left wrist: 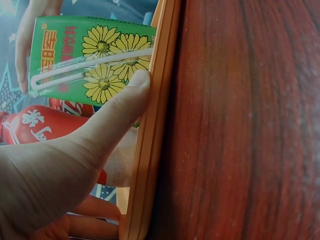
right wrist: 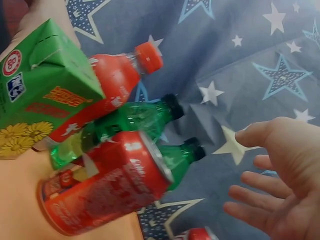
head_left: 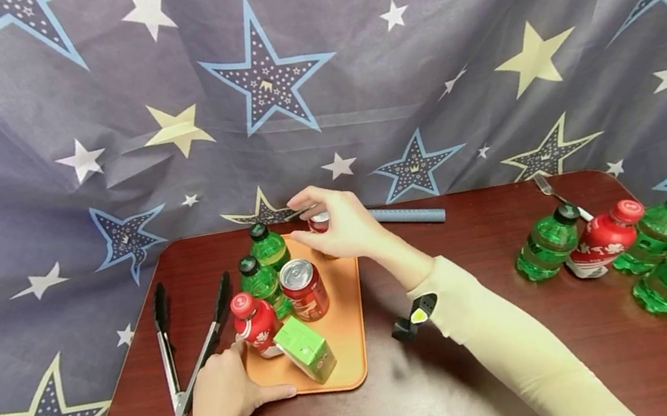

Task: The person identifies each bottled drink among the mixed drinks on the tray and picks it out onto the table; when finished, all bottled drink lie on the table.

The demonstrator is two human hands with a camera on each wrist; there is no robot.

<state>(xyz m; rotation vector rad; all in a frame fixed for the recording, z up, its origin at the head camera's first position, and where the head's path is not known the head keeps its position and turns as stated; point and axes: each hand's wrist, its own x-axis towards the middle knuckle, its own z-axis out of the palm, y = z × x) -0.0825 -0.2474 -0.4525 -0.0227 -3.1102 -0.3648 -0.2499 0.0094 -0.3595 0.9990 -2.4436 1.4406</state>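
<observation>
My left hand (head_left: 224,384) grips the near left corner of an orange tray (head_left: 346,323), its thumb lying on the front rim beside a green drink carton (head_left: 306,351) with a straw. Also on the tray stand a red bottle (head_left: 255,324), two green bottles with black caps, the nearer green bottle (head_left: 262,284) touching or close to a red can (head_left: 304,290). Over the tray's far right corner, my right hand (head_left: 339,225) has its fingers spread and holds nothing. Close to it is a second red can (head_left: 319,222), mostly hidden behind that hand.
Black-tipped tongs (head_left: 200,363) lie spread left of the tray. A light blue bar (head_left: 408,215) lies behind, near the star-patterned curtain (head_left: 353,87). At the right stand several green bottles (head_left: 548,245), another red bottle (head_left: 604,240) and a fork (head_left: 543,185).
</observation>
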